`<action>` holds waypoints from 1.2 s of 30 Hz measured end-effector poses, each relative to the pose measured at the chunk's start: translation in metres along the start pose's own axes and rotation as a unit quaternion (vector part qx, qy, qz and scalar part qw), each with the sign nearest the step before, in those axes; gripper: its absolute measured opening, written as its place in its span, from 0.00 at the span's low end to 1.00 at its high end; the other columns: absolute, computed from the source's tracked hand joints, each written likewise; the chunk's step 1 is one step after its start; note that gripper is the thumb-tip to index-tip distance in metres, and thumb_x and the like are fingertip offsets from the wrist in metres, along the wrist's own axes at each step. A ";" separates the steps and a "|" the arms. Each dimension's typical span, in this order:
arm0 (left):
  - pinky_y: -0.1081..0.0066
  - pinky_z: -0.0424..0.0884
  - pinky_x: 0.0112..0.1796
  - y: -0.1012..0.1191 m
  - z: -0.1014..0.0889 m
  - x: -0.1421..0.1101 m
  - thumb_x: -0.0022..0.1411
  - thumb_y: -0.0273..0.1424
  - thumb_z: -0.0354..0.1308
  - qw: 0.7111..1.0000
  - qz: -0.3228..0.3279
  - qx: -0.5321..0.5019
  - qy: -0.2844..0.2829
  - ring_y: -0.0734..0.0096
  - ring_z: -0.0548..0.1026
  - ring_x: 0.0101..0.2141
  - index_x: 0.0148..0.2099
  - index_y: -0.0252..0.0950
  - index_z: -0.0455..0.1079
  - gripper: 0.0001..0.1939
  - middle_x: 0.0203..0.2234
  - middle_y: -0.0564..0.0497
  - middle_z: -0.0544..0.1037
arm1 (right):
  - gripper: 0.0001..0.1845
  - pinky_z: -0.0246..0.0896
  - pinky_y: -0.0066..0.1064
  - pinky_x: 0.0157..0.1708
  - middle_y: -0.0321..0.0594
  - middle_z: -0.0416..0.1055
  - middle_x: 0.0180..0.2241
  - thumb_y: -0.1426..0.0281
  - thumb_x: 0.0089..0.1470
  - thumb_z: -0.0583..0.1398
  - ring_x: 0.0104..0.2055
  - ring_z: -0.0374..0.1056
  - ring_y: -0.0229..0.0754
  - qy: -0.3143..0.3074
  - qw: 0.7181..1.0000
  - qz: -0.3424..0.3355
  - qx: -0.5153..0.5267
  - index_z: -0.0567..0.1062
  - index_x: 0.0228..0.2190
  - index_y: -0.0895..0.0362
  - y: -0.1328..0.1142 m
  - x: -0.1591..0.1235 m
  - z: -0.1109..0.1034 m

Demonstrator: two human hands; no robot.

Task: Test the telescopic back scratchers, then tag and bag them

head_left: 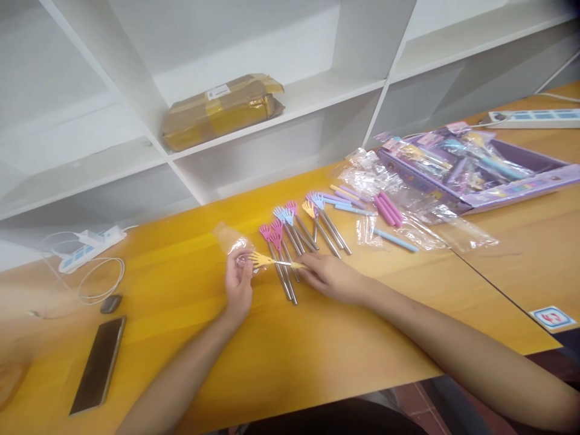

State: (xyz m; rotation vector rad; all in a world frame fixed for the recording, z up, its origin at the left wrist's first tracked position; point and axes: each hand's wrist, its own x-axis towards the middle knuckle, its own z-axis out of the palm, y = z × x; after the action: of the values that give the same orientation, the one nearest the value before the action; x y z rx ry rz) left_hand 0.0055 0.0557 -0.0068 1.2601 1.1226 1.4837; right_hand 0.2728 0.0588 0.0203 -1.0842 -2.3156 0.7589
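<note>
A yellow back scratcher point(261, 260) with a hand-shaped head and a metal rod lies level between my two hands, above the table. My right hand point(330, 277) is closed on its handle end. With closed fingers, my left hand point(238, 284) holds a clear plastic wrapper point(230, 238) by the yellow head; whether those fingers also touch the head I cannot tell. Just beyond and partly beneath the rod lie pink back scratchers point(276, 232). Blue ones point(284, 215) and another yellow one point(309, 209) are fanned out farther right, their bare metal rods pointing towards me.
Loose coloured handle tubes point(388, 210) and crumpled clear wrappers point(369, 171) lie at right. Behind them stands a purple box point(498, 199) of packaged scratchers. A phone point(97, 365), a cable and a power strip point(90, 249) are at left. A taped parcel point(222, 112) sits on the shelf.
</note>
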 end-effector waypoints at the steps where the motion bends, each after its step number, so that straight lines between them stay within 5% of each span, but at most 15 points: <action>1: 0.65 0.81 0.44 0.000 0.000 0.000 0.74 0.46 0.60 1.000 -0.003 -0.017 -0.001 0.61 0.81 0.49 0.57 0.43 0.72 0.17 0.56 0.42 0.77 | 0.13 0.63 0.35 0.39 0.43 0.77 0.38 0.66 0.75 0.50 0.37 0.73 0.46 0.000 1.000 0.000 0.002 0.73 0.44 0.54 0.000 0.000 0.000; 9: 0.61 0.83 0.48 -0.007 0.000 0.002 0.73 0.46 0.62 0.998 0.002 -0.056 0.016 0.62 0.82 0.48 0.57 0.41 0.74 0.18 0.53 0.43 0.79 | 0.12 0.63 0.34 0.38 0.43 0.76 0.37 0.66 0.75 0.51 0.37 0.72 0.45 0.013 1.000 0.001 0.005 0.72 0.42 0.54 0.000 0.000 -0.004; 18: 0.55 0.84 0.51 -0.004 0.002 -0.002 0.76 0.42 0.60 0.996 0.014 -0.070 -0.046 0.60 0.87 0.43 0.61 0.42 0.69 0.17 0.45 0.46 0.83 | 0.12 0.66 0.36 0.39 0.44 0.76 0.39 0.67 0.75 0.51 0.39 0.73 0.46 0.028 0.999 -0.021 -0.012 0.73 0.46 0.55 0.005 0.001 -0.001; 36: 0.50 0.82 0.53 -0.019 -0.009 -0.010 0.79 0.41 0.52 0.988 0.062 0.086 -0.113 0.53 0.88 0.44 0.62 0.40 0.74 0.18 0.43 0.44 0.87 | 0.21 0.72 0.37 0.39 0.47 0.78 0.43 0.62 0.78 0.49 0.42 0.77 0.48 0.070 0.992 -0.046 -0.095 0.78 0.55 0.54 0.014 -0.002 -0.002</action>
State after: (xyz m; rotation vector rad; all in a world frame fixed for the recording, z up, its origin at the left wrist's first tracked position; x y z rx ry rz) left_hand -0.0009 0.0490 -0.0280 1.6003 1.0536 1.3146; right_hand 0.2824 0.0657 0.0117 -1.0652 -2.3338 0.4198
